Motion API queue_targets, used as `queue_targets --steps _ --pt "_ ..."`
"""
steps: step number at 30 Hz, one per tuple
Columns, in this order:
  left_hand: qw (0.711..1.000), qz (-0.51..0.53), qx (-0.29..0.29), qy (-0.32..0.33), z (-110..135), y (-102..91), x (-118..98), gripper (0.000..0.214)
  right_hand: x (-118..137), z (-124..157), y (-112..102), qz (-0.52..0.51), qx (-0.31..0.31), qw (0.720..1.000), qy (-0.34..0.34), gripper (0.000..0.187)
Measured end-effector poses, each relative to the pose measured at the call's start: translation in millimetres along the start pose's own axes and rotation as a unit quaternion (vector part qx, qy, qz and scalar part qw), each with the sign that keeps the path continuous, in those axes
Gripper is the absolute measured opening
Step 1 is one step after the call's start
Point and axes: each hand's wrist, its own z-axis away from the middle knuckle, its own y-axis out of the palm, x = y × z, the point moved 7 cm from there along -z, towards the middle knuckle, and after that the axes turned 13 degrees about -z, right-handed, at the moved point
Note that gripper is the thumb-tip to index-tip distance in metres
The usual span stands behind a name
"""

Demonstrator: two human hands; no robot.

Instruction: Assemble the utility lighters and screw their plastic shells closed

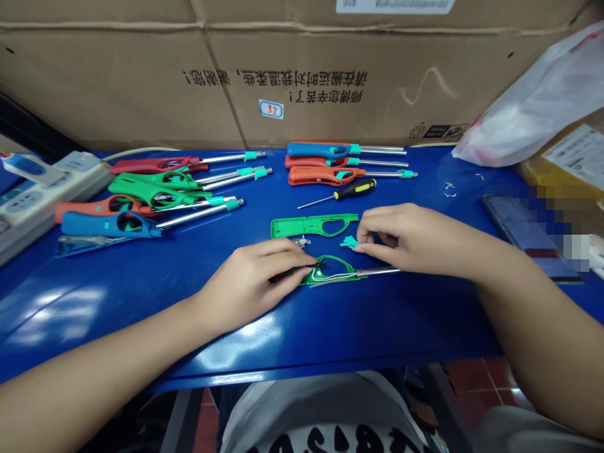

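Note:
An opened green gas lighter (333, 277) lies on the blue table, with thin white wires inside and a metal tube (377, 272) pointing right. My left hand (255, 277) covers its handle end, thumb and fingers closed on it near a small black part. Between the thumb and fingers of my right hand (406, 239) is a small teal plastic piece (349, 242), held just above the lighter's tube. Behind them lies the other green shell half (306, 226), its hollow side up. A small metal fitting (302, 241) shows beside my left fingers.
A yellow-black screwdriver (356, 189) lies behind the shell. Several assembled lighters lie at left, including a blue lighter (111, 224), and more at the back, including an orange lighter (325, 175). Small screws (450, 189), a phone (528, 236), a power strip (47, 195) and a cardboard box (155, 107) surround.

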Motion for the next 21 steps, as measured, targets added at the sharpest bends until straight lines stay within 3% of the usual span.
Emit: queue_targets --steps 4,9,21 --pt "1.000 0.005 -0.005 -0.006 -0.3 -1.1 0.7 0.017 22.4 2.4 3.8 -0.037 0.011 0.997 -0.070 0.010" --pt "1.000 0.012 -0.009 -0.009 -1.1 -1.2 0.0 0.015 34.7 2.3 17.0 -0.017 0.058 0.995 -0.083 0.012" --pt "0.999 0.035 -0.016 -0.025 -0.4 -0.2 3.6 0.016 49.4 2.9 23.8 0.077 0.011 0.985 -0.155 0.020"
